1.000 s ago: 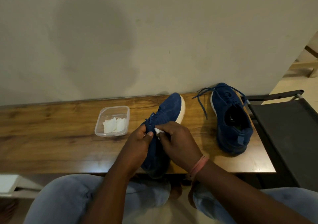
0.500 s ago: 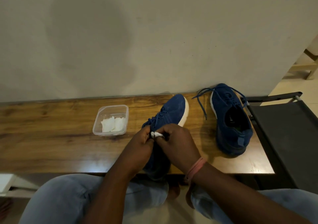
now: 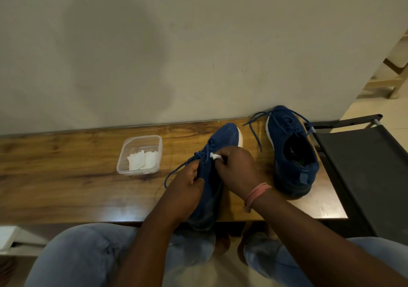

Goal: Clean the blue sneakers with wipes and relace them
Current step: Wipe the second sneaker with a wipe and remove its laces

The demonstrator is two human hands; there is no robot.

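Between both hands' grip, sneaker (image 3: 212, 176), wipe (image 3: 214, 156) topside.

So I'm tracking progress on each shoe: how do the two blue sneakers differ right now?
The near sneaker is gripped by the left hand, while the right hand presses a white wipe against its laces; the far sneaker lies untouched. The near sneaker's heel overhangs the table edge; the far sneaker sits fully on it. Both are blue with pale soles and loose laces.
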